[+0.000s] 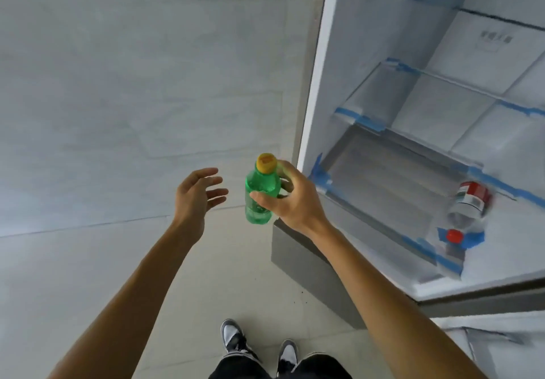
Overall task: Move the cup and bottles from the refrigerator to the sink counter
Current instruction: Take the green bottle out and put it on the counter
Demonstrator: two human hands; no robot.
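Left hand [196, 194]: raised in front of the body, palm turned toward the centre, fingers [216, 192] spread and slightly curled. Its grip is released; it carries nothing and stands just beside, but apart from, the bottle.

Green bottle [261, 192]: a translucent green plastic bottle with a yellow cap [266, 162], upright, held in the air over the floor [147, 260], outside the refrigerator [321, 83] and just left of its front edge.

Right hand [290, 198]: its grip is clenched around the middle of the green bottle, thumb across the near side, the other digits wrapped behind. The hold looks firm.

Refrigerator interior: the door is open. The glass shelves [427, 104], edged with blue tape [358, 119], show nothing on them in the visible part. 1 clear bottle [469, 210] with a red cap [454, 235] and a red and white label lies on its side on the lower shelf at the right, cap toward the viewer. No cup is visible. The sink counter is out of frame.

Assessment of step: 1 bottle has been withdrawn and is in transit; delivery to the tabletop by the sink is not yet done. At least 1 bottle remains to be collected.

Next move, as judged: either pass the green bottle to the free left hand, which is placed to receive it, so the right hand can reach the clear bottle, or carry it straight to the sink. A handover calls for the left grip to close before the right lets go.
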